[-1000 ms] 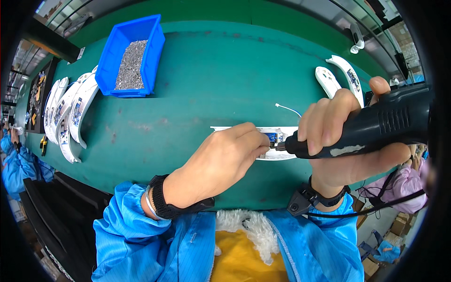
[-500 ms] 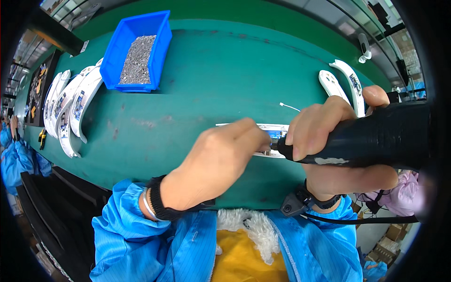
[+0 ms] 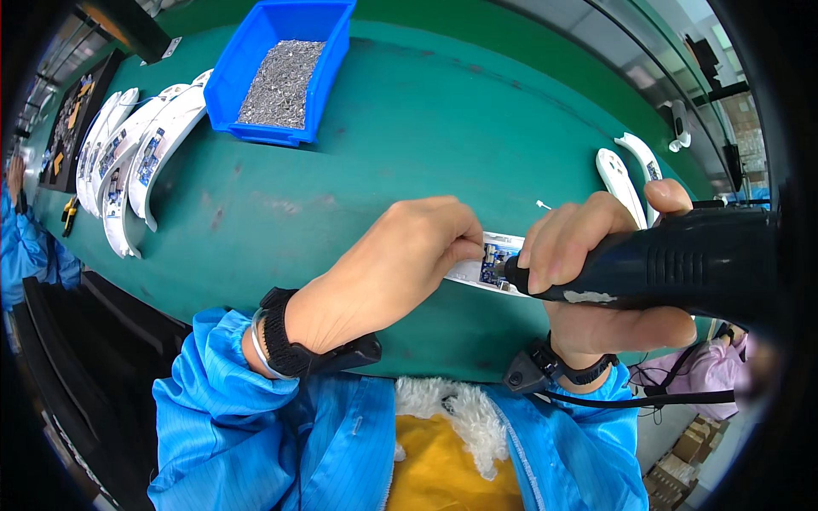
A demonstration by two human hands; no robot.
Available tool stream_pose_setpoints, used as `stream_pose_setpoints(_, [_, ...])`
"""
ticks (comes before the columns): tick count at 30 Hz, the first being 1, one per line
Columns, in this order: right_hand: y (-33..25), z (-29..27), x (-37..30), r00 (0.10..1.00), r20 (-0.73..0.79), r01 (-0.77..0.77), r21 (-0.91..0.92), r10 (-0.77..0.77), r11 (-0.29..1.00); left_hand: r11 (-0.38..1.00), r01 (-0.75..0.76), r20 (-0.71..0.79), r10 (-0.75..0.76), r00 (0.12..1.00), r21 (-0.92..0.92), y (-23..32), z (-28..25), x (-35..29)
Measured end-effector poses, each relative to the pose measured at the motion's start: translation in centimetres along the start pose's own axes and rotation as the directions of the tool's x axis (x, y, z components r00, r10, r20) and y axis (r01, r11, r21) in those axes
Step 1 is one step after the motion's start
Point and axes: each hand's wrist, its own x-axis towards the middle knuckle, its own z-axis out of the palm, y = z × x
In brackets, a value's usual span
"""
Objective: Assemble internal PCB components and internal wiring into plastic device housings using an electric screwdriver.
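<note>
Left hand (image 3: 392,264): fingers bunched at white casing (image 3: 467,272), centre frame; cannot tell whether gripping
Right hand (image 3: 569,245): fingers wrapped round black screwdriver (image 3: 682,264), right of frame

No readable text, numbers, brands or signs; pale patch (image 3: 590,297) on black power tool (image 3: 682,262): no legible lettering.

A wide green table (image 3: 409,140) fills the middle of the view, its top marked with brownish scuffs, its edges bowed by the lens. Along its far side runs a darker green band (image 3: 477,32); beyond, at upper right, are pale panes (image 3: 626,43) between dark rails. A dark post (image 3: 128,27) stands at upper left. Low black furniture (image 3: 89,366), its kind unclear, sits at lower left. At lower right, cardboard boxes (image 3: 694,439) stand on a grey floor (image 3: 654,430)
</note>
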Motion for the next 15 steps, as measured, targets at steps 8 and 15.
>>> stream_pose_setpoints(8, [-0.11, -0.03, 0.09, 1.000, -0.025, 0.013, 0.019, -0.012, 1.000, 0.995, -0.039, 0.017, 0.038, 0.999, 0.091, -0.74, 0.13, 0.21])
stream_pose_setpoints(15, [-0.06, -0.43, 0.34, 1.000, 0.012, -0.007, -0.036, 0.007, 0.999, 0.995, -0.038, 0.026, 0.035, 0.999, 0.090, -0.85, 0.22, 0.27])
